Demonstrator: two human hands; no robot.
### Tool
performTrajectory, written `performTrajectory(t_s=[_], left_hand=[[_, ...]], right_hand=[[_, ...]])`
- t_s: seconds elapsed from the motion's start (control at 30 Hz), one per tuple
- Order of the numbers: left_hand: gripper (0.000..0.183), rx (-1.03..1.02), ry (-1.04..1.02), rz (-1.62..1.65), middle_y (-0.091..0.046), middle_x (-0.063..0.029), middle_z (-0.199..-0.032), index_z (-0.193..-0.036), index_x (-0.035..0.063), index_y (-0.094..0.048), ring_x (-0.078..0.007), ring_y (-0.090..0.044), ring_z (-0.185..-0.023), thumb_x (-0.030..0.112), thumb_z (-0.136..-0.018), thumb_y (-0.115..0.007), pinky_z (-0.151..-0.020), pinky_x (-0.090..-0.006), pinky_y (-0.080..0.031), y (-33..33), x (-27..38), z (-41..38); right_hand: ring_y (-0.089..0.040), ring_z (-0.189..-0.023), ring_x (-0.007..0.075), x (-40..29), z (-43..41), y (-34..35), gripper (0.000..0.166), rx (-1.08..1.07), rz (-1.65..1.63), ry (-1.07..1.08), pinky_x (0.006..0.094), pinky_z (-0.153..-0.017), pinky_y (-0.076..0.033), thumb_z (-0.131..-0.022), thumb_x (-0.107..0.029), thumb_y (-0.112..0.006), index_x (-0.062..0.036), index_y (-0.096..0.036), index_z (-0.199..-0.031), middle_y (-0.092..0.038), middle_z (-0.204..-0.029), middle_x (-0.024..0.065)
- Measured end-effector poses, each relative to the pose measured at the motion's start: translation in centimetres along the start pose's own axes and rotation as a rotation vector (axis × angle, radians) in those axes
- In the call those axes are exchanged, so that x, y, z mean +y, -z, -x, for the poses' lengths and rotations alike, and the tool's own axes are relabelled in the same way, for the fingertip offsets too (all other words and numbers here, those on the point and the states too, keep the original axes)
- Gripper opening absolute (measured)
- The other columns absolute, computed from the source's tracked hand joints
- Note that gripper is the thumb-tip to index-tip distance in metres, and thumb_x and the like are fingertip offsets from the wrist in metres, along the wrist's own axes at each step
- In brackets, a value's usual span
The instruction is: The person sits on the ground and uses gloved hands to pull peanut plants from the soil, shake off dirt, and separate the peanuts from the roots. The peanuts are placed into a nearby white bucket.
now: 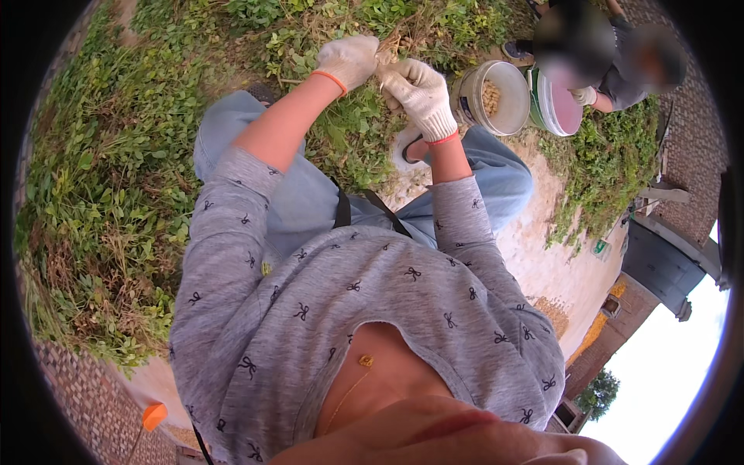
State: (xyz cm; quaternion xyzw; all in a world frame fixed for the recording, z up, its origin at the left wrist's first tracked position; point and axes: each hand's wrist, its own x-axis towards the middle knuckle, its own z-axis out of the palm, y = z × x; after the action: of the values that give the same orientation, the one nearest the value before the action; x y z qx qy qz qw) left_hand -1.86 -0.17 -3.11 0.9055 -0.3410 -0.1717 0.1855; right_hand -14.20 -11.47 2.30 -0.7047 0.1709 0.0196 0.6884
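Observation:
My left hand (350, 58), in a white knit glove, is closed around the dry roots of a peanut plant (390, 46). Close beside it, my right hand (415, 87), gloved the same way, pinches at the same root end with thumb and fingers. Small pale pods seem to show between the two hands, partly hidden by the gloves. To the right of my right hand stands a white bucket (514, 96) with peanuts (491, 97) inside. Under and around my hands lie pulled green peanut plants (354, 131).
A green and white bucket (546, 104) stands beyond the first; a co-worker's gloved hand (583, 96) is at its rim. Two people are at the upper right. Heaped plants (110, 192) cover the left side. My bent knees (500, 174) flank the work; concrete ground (523, 232) lies right.

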Motion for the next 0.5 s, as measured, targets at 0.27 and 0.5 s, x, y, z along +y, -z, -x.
performTrajectory(t_s=[0.27,0.5], left_hand=[[0.030,-0.052,0.063,0.210,-0.067,-0.0169,-0.109,-0.113,0.0101,-0.061,-0.0369,-0.065,-0.101,0.030,-0.096,-0.046,-0.087,-0.0515,-0.050,-0.6,0.0,-0.5],[0.050,0.020,0.078,0.214,-0.067,-0.0188,-0.106,-0.109,0.0071,-0.061,-0.0383,-0.066,-0.098,0.053,-0.096,-0.047,-0.083,-0.0505,-0.052,-0.5,0.3,0.0]], right_hand=[[-0.060,-0.061,0.0062,-0.4,-1.2,19.6,0.035,0.710,0.536,0.015,0.0225,-0.058,-0.051,-0.090,-0.030,-0.071,0.0000,-0.069,-0.108,-0.069,-0.075,0.0034],[-0.070,-0.098,0.0271,0.9,-1.6,21.8,0.049,0.676,1.033,-0.005,0.0346,-0.085,-0.053,-0.088,-0.044,-0.065,-0.0053,-0.068,-0.117,-0.071,-0.109,0.0153]])
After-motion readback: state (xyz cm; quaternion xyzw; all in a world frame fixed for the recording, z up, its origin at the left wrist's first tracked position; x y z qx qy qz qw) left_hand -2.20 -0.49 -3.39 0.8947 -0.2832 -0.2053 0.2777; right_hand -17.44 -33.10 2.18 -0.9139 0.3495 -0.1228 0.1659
